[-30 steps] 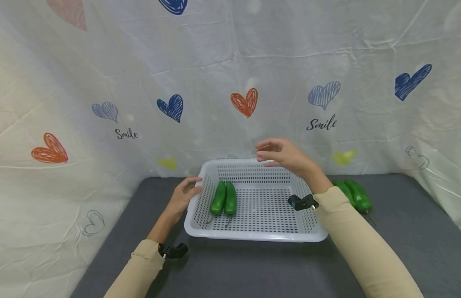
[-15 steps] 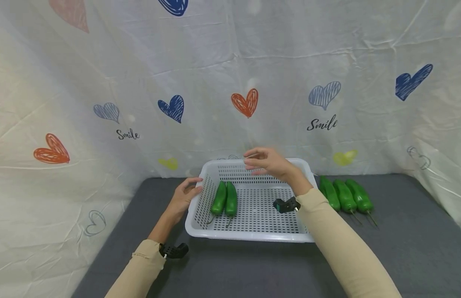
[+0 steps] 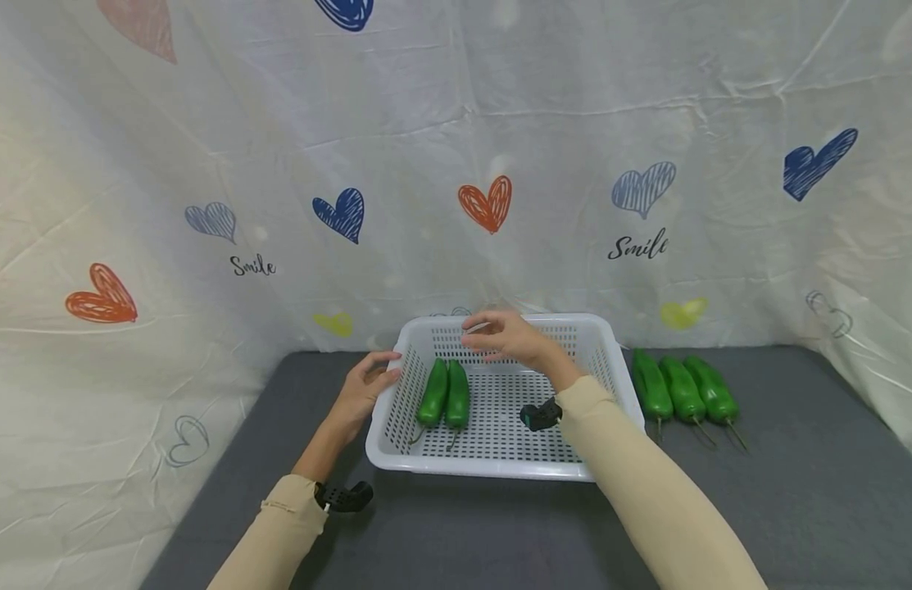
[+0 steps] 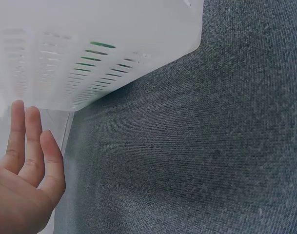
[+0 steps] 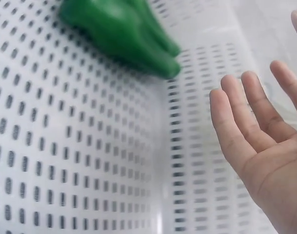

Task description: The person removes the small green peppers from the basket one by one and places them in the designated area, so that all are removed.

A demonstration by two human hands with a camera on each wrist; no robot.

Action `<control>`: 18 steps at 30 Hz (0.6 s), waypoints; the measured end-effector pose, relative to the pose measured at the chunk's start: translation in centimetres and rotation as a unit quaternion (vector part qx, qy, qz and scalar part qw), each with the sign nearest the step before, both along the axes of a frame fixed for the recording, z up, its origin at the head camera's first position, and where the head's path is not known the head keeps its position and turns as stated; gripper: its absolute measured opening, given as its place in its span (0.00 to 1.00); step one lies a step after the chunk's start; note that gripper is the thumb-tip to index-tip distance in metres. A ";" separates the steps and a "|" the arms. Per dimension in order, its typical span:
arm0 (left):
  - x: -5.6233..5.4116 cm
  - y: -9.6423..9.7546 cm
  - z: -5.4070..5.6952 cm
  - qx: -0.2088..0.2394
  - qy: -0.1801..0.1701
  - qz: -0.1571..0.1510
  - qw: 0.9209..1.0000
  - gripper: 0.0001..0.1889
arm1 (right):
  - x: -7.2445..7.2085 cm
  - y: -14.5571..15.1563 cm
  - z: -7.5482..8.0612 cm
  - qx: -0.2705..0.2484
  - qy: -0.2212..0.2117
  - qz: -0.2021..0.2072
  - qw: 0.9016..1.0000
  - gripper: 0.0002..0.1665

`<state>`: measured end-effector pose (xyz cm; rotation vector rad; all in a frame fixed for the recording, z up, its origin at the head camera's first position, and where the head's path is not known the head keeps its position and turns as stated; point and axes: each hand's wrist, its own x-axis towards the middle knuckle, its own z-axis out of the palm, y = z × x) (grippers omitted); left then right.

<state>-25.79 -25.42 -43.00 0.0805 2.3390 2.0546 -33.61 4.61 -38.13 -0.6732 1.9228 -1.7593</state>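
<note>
A white perforated plastic basket (image 3: 492, 469) stands on the dark table. Inside its left part, two green peppers (image 3: 433, 397) lie side by side, stems toward the near side. My left hand (image 3: 361, 389) is at the basket's left rim, fingertips and thumb at its edge; in the left wrist view, extended fingers (image 4: 33, 139) show beside the outer wall. Above the basket's interior, toward the back, hovers my right hand (image 3: 510, 338), its palm bare and fingers spread in the right wrist view. The peppers (image 5: 124, 36) there are apart from these fingers.
Three more green peppers (image 3: 682, 389) lie in a row on the table, just right of the basket. A light cloth (image 3: 411, 270) printed with hearts hangs behind the table (image 3: 470, 533).
My right hand has moved left and lower over the basket, uncovering the third pepper on the right. My left hand, the basket and the peppers have stayed put.
</note>
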 end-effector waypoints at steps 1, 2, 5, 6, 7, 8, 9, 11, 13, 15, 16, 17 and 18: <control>0.0 0.0 0.0 0.000 0.000 0.000 1.000 0.22 | 0.0 -0.2 -0.2 0.004 -0.003 0.002 1.000 0.30; 0.0 0.0 0.0 0.000 -0.001 0.001 1.000 0.22 | 0.1 -0.3 -0.5 0.008 -0.004 0.004 1.000 0.30; 0.1 0.0 0.0 0.002 -0.001 0.003 1.000 0.21 | 0.1 -0.7 -1.1 0.023 -0.010 0.004 1.000 0.31; 0.1 0.0 0.1 0.002 0.000 0.002 1.000 0.22 | 0.2 -0.7 -1.2 0.028 -0.008 0.004 1.000 0.31; 0.1 0.0 0.1 0.001 0.001 0.002 1.000 0.22 | 0.2 -0.8 -1.4 0.034 -0.005 0.004 0.999 0.31; 0.1 0.0 0.1 0.002 0.001 0.003 1.000 0.22 | 0.2 -0.8 -1.6 0.041 -0.002 0.003 0.999 0.31; 0.1 0.0 0.1 0.003 0.001 0.003 1.000 0.21 | 0.2 -0.9 -1.7 0.048 0.002 0.002 0.999 0.31; 0.1 0.0 0.1 0.004 0.001 0.003 1.000 0.22 | 0.1 -1.0 -2.0 0.058 0.015 0.002 0.998 0.31; 0.0 -0.1 0.1 0.006 -0.001 0.003 1.000 0.21 | 0.1 -1.1 -2.3 0.065 0.022 0.002 0.998 0.31; 0.0 -0.1 0.0 0.006 -0.004 0.003 1.000 0.22 | 0.1 -1.2 -2.6 0.074 0.031 0.001 0.997 0.31; 0.0 -0.1 0.0 0.006 -0.004 0.002 1.000 0.22 | 0.1 -1.3 -2.8 0.078 0.034 0.001 0.996 0.32; 0.0 -0.1 0.0 0.005 -0.005 0.001 1.000 0.22 | 0.1 -1.4 -2.9 0.084 0.035 0.000 0.996 0.32; 0.0 -0.1 -0.1 0.005 -0.005 0.001 1.000 0.22 | 0.1 -1.5 -3.0 0.090 0.038 -0.002 0.995 0.33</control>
